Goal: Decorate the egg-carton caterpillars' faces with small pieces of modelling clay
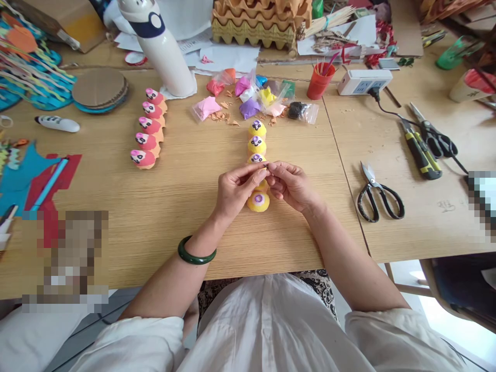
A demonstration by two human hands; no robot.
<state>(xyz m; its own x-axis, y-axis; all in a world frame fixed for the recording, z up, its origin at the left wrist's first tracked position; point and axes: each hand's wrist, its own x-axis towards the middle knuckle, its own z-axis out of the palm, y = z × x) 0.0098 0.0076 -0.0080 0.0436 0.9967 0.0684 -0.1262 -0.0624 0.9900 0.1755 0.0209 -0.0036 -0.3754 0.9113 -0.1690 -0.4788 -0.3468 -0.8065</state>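
My left hand (239, 187) and my right hand (289, 183) meet fingertip to fingertip. Both are closed in a pinch around a tiny dark bit (266, 166), which looks like black modelling clay. Directly below them stands a row of yellow clay-covered egg-carton cups (257, 145), partly hidden by my fingers. The far cups carry purple rings and black facial marks; the nearest cup (258, 201) shows a purple ring on pale clay and no black marks. To the left is a similar red-and-pink row (147, 126). A bag of black clay (300, 111) lies beyond the yellow row.
Bags of coloured clay (250, 106) lie among orange scraps, near a red cup (321, 81) of sticks. Scissors (374, 194), a utility knife (420, 150) and a power strip (364, 81) are right. A white bottle (160, 49) and egg trays (253, 26) stand behind. A person's sleeve (46, 330) shows lower left.
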